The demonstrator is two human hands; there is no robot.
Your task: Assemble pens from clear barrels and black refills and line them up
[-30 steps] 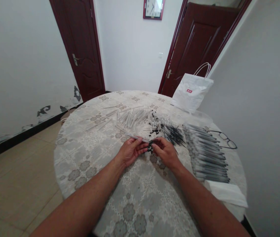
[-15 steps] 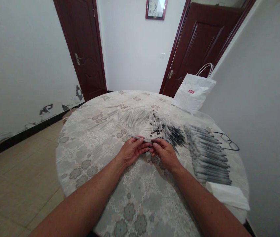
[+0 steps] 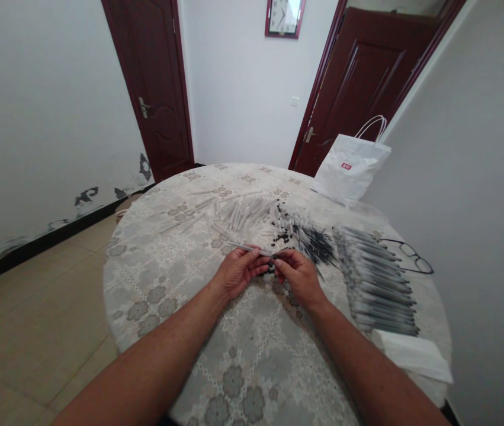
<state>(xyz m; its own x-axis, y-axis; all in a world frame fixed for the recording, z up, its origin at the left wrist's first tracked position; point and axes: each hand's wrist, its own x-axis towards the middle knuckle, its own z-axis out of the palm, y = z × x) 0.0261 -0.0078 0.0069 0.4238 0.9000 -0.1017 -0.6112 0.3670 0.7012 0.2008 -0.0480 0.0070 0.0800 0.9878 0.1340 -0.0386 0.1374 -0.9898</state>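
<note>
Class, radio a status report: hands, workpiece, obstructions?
Left hand gripping pale pen barrel. Right hand pinching small dark part at barrel's end. No obstruction seen; black refills just beyond right hand.

Slim, pale, straight tube (image 3: pixel 239 245), slightly aslant, in the left fingers (image 3: pixel 258 269).

The one view is head-worn, looking forward and down from above the near side of the round worktop (image 3: pixel 207 355). It is wide, taking in most of that surface, a strip of tiled floor (image 3: pixel 56 307) at the left and walls on both sides. The forearms enter at the bottom, close to the lens, and the hands (image 3: pixel 238 275) lie a little below centre, farther off. Beyond, it faces the back wall (image 3: pixel 238 89), where the top edge crops the wall clock (image 3: pixel 282 21) and the door frames lean outward.
</note>
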